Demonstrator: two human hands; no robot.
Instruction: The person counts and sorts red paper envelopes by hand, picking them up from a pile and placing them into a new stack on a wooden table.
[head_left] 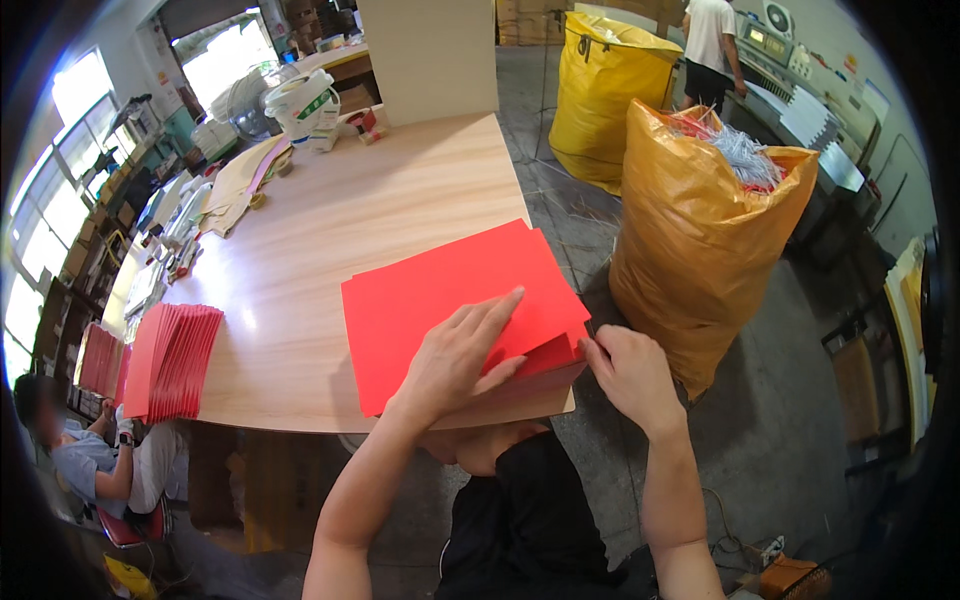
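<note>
A stack of red card sheets [432,290] lies at the near right corner of the wooden table. The sheets are slightly out of line with each other, and a dark gap shows under the top ones along the near right side. Across the stack's top rests my left hand [455,358], its fingers stretched out and thumb apart. My right hand [637,378] is closed at the right corner, thumb and curled fingers pinching the edge of the red sheets. How many sheets are in that pinch is hidden.
To the right stands a full orange sack [700,240] of paper shreds, with a yellow bag [605,100] behind it. A fanned red pile [175,362] sits at the table's left, near a seated person [100,465]. Tubs [303,108] and papers [238,185] line the far left side.
</note>
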